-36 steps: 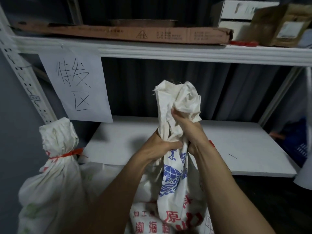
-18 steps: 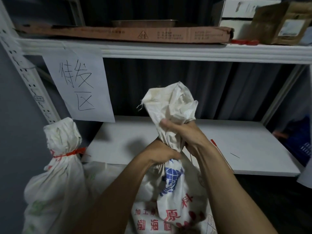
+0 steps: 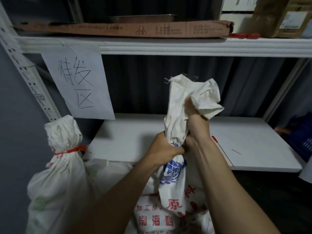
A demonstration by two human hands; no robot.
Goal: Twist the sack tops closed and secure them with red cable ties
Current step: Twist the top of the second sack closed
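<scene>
Head view: your left hand [image 3: 161, 149] grips the printed woven sack [image 3: 175, 191] at its neck, in front of the shelf [image 3: 131, 142]. Your right hand [image 3: 197, 125] clutches the bunched top. The fabric looks limp and slick, so grip low at the twist.

Light: dim, cool.
Shadows: deep, near right.
Edges: white shelf beam [image 3: 168, 48] bowed.
Blur: slight, on white woven sack [image 3: 177, 98].

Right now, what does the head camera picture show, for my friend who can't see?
Two hands grip the bunched neck of a white printed sack, left hand below right hand, no tie on it yet. Beside it on the left stands another sack, closed with a red cable tie.
</scene>
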